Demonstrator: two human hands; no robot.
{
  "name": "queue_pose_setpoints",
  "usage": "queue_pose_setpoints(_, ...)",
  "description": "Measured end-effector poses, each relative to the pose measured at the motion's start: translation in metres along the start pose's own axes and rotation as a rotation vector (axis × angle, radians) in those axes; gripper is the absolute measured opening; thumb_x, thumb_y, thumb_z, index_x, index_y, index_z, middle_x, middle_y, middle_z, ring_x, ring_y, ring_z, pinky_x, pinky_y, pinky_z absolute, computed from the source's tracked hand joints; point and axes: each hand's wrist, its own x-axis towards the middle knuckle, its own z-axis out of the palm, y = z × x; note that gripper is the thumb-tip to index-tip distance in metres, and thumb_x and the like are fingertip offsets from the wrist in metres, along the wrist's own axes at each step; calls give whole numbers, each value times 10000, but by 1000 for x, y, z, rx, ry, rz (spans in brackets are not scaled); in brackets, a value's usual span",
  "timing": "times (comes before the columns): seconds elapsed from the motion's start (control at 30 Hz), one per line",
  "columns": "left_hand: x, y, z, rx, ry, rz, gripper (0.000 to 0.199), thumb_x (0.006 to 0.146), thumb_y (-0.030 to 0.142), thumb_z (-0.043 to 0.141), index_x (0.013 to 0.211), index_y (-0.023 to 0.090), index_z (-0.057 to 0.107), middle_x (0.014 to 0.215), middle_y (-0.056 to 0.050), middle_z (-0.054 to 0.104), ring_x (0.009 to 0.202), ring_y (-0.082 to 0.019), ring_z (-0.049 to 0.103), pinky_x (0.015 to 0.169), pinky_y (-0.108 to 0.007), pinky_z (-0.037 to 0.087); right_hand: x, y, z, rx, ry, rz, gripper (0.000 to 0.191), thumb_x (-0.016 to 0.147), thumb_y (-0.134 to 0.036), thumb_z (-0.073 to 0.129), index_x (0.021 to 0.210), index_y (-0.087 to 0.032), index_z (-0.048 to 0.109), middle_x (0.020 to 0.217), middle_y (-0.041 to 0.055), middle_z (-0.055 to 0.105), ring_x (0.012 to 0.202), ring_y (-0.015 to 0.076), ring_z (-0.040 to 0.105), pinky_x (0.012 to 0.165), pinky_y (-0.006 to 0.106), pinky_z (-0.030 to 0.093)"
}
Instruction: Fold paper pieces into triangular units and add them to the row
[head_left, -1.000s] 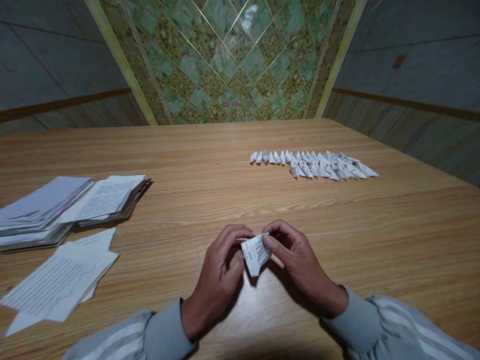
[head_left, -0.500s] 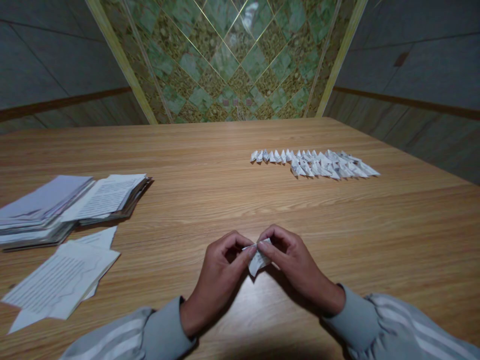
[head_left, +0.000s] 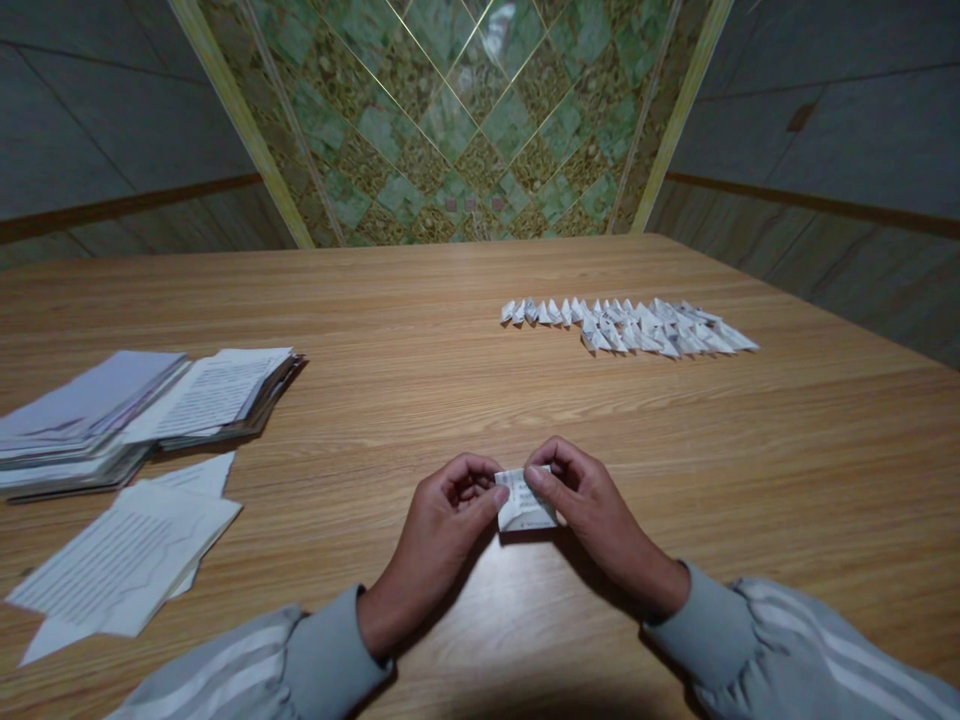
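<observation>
A small folded piece of printed paper [head_left: 525,507] is held between both hands, low in the middle of the view, a little above the table. It looks flat and roughly rectangular. My left hand [head_left: 442,535] pinches its left edge between thumb and fingers. On the other side, my right hand [head_left: 596,515] grips the upper right part, with the thumb on the front face. The fingertips behind the paper are hidden.
The wooden table [head_left: 390,380] bears rows of small folded paper pieces [head_left: 637,328] at the back right. Stacks of papers [head_left: 90,410] lie at the left, with loose written sheets [head_left: 127,555] nearer me. A tiled wall [head_left: 480,130] stands behind.
The paper between my hands has gone from a narrow, pointed shape to a flatter rectangle facing me. My right hand has shifted slightly up and right.
</observation>
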Motion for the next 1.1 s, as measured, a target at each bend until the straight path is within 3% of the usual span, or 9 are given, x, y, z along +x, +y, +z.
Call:
queue_pose_setpoints(0.23, -3, 1, 2, -26, -26, 61, 182, 827, 240, 694, 917, 207, 539, 829, 22, 606, 749, -132, 568, 665, -236, 457, -1, 1, -1, -11, 10, -31, 283, 863, -432, 700, 782, -191, 575, 701, -30, 551, 634, 123, 489, 569, 239, 380)
queue_pose_setpoints(0.37, -3, 3, 1, 7, -114, 12, 143, 826, 273, 689, 802, 177, 585, 747, 17, 591, 694, -129, 538, 637, -236, 430, 0, 2, -2, -1, 61, -67, 289, 871, -438, 697, 781, -196, 566, 707, -32, 550, 640, 123, 495, 575, 238, 385)
queue_pose_setpoints(0.53, -2, 3, 0, -16, -79, -25, 214, 827, 363, 710, 797, 161, 647, 742, -11, 640, 688, -155, 568, 640, -263, 444, -3, 0, -1, 7, -7, -65, 283, 885, -434, 685, 783, -196, 571, 710, -27, 567, 645, 130, 512, 580, 246, 399)
queue_pose_setpoints(0.83, -6, 6, -2, 317, -86, 211, 243, 883, 312, 665, 689, 169, 691, 705, -26, 631, 699, -172, 572, 656, -280, 421, -5, -9, 0, -270, -121, -130, 210, 889, -356, 655, 768, -187, 625, 693, -11, 579, 656, 139, 511, 590, 259, 376)
queue_pose_setpoints(1.1, -5, 2, -1, 91, -173, 14, 154, 852, 323, 675, 831, 178, 628, 768, -7, 621, 688, -151, 546, 607, -256, 422, -5, -5, -1, -136, -34, -115, 271, 930, -400, 626, 765, -189, 580, 703, -17, 566, 651, 134, 511, 590, 257, 399)
